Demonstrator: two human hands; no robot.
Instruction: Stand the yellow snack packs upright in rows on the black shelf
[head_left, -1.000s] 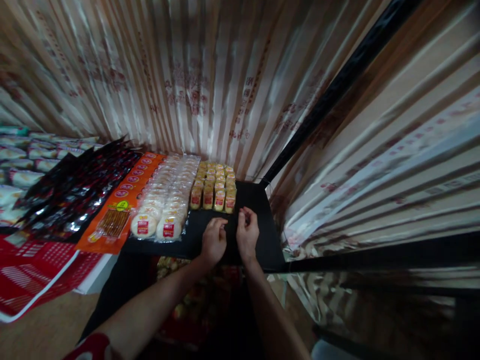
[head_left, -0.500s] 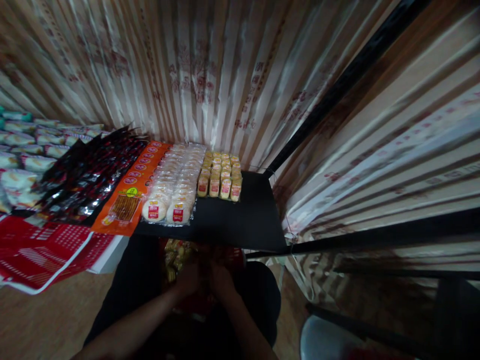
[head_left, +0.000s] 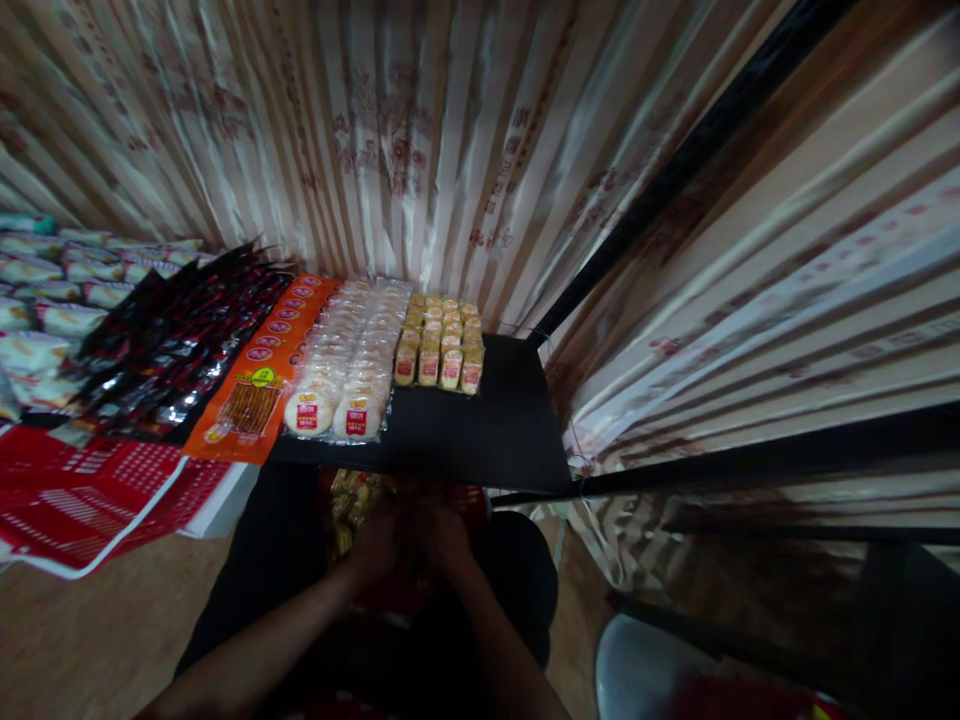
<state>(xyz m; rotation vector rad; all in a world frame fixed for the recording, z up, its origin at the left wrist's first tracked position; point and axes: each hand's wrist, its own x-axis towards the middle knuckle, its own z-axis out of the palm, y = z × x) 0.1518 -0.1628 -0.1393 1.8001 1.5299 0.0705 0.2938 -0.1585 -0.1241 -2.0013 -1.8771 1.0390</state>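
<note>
Both of my hands are low between my knees, just under the shelf's front edge and in deep shadow. My left hand (head_left: pixel 377 540) is beside a heap of yellow-wrapped snack packets (head_left: pixel 352 505) that lies in a dark red basket (head_left: pixel 474 503). Close to it, my right hand (head_left: pixel 442 535) reaches into the same basket. The fingers of both hands are too dark to make out, and whatever they touch is hidden. Above them on the black shelf (head_left: pixel 480 435) stand rows of small yellow wrapped cakes (head_left: pixel 439 345) and clear-wrapped round white crackers (head_left: pixel 337 370).
Left along the shelf are an orange snack packet (head_left: pixel 251 400), dark shiny packets (head_left: pixel 180 345) and white packets (head_left: pixel 45 320). A red basket with a white handle (head_left: pixel 82 500) stands at lower left. Black frame bars (head_left: pixel 675 180) and a pale container (head_left: pixel 645 665) are on the right.
The view has shifted slightly, so the shelf appears a little higher. My hands stay close together in the basket, with only slight movement.
</note>
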